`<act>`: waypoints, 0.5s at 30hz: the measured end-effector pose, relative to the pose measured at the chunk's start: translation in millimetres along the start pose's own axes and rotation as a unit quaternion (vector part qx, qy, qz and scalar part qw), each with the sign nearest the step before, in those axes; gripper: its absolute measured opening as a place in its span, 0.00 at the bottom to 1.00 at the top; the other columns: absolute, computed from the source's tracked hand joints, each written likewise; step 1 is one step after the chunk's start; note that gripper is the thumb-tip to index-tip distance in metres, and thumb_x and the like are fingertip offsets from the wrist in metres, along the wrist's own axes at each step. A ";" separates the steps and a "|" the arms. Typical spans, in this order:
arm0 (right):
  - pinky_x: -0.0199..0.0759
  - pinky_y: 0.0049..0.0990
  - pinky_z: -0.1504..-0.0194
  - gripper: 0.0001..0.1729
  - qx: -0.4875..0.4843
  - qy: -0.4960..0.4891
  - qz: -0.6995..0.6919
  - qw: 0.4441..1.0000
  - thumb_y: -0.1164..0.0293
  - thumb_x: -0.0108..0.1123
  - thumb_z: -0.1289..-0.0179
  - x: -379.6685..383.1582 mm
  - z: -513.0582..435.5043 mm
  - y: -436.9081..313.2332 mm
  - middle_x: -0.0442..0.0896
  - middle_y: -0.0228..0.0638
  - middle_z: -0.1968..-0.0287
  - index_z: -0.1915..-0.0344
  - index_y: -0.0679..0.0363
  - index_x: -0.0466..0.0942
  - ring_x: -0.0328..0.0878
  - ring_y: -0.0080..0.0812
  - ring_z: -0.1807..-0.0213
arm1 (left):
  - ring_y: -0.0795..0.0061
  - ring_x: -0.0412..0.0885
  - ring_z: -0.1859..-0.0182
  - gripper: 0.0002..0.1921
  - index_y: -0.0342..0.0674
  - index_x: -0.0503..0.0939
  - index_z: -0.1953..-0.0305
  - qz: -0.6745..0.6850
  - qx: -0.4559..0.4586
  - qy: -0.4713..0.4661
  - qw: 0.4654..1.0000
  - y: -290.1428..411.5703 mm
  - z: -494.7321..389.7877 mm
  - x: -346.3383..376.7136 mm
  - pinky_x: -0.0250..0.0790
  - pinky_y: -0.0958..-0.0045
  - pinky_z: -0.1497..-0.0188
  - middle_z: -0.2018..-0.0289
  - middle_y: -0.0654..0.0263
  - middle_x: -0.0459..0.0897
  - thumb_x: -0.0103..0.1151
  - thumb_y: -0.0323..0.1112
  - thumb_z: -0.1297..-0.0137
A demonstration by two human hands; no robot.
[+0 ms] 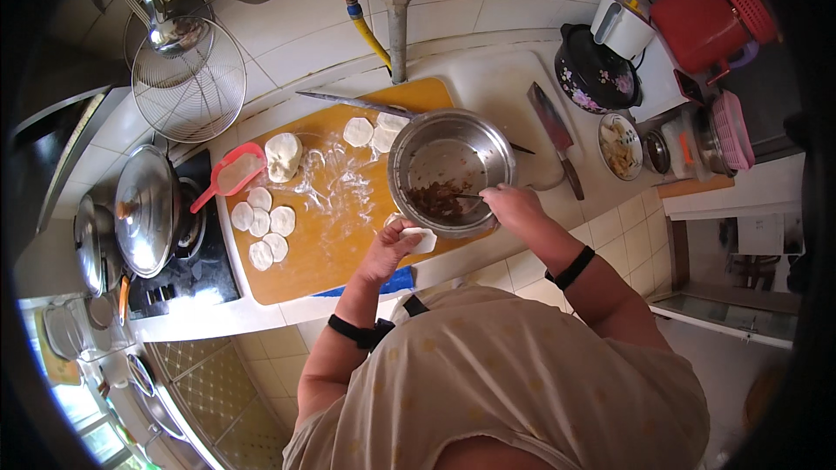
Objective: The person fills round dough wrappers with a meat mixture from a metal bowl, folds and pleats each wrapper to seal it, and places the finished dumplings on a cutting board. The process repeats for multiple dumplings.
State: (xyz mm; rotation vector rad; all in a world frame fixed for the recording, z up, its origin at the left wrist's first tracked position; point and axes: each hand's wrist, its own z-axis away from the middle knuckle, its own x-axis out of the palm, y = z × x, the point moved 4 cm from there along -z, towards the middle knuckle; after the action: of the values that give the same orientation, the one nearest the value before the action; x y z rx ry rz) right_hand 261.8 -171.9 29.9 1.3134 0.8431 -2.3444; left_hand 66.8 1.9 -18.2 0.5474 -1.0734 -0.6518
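Note:
My left hand (pixel 385 253) holds a flat round of dough (pixel 423 241) at the near rim of a stainless steel bowl (pixel 405 137). In that bowl lies a brown, chopped filling (pixel 434 199). My right hand (pixel 513 207) reaches over the right rim, gripping a thin utensil (pixel 465 196) whose end is in the filling; its exact kind is hidden. Under the bowl's left part is a floured wooden board (pixel 326 261). Several dough rounds (pixel 260 222) lie on its left side, and more rounds (pixel 358 132) sit behind the bowl. A lump of dough (pixel 283 156) rests farther left.
A pink scoop of flour (pixel 239 173) lies at the board's left edge, beside a gas hob (pixel 189 274) with a lidded pan (pixel 145 209). A long tapered rod (pixel 353 102) runs behind the bowl. Rightward are a kitchen knife (pixel 554 124), a food bowl (pixel 619 147) and a black flowered pot (pixel 591 72).

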 end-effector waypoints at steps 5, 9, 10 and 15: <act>0.75 0.39 0.64 0.10 -0.111 0.012 0.143 0.983 0.66 0.52 0.37 2.9 -4.7 -9.1 0.81 0.37 0.65 0.59 0.51 0.80 0.81 0.41 0.62 | 0.73 0.78 0.53 0.10 0.41 0.75 0.54 -0.020 -0.010 0.039 0.999 -13.3 -6.1 -0.8 0.71 0.70 0.48 0.57 0.65 0.81 0.57 0.26 0.36; 0.75 0.39 0.61 0.11 -0.131 -0.023 0.160 0.978 0.65 0.51 0.37 9.7 -5.0 -11.7 0.82 0.40 0.63 0.59 0.51 0.81 0.81 0.40 0.59 | 0.73 0.78 0.53 0.11 0.42 0.75 0.52 -0.012 -0.008 0.038 0.999 -18.0 -7.8 -2.8 0.71 0.70 0.48 0.56 0.65 0.81 0.57 0.27 0.36; 0.75 0.39 0.61 0.11 -0.136 -0.029 0.176 0.975 0.65 0.51 0.37 11.7 -4.6 -12.7 0.83 0.40 0.64 0.59 0.50 0.81 0.82 0.41 0.59 | 0.73 0.78 0.53 0.11 0.43 0.75 0.52 -0.012 -0.003 0.040 0.999 -18.3 -7.8 -2.9 0.71 0.70 0.48 0.56 0.65 0.81 0.57 0.27 0.35; 0.75 0.38 0.62 0.11 -0.158 -0.036 0.068 0.984 0.65 0.53 0.36 17.9 2.2 -11.9 0.84 0.40 0.65 0.57 0.49 0.82 0.82 0.42 0.63 | 0.72 0.78 0.53 0.10 0.43 0.75 0.52 0.015 0.003 0.060 0.998 -21.1 -7.6 -1.4 0.71 0.70 0.48 0.56 0.65 0.81 0.56 0.29 0.34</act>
State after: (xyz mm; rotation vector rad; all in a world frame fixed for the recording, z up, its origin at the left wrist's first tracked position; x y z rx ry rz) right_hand 244.5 -164.0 19.5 1.1097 1.0189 -2.0384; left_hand 68.7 -11.0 -36.5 0.5675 -0.9707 -0.5816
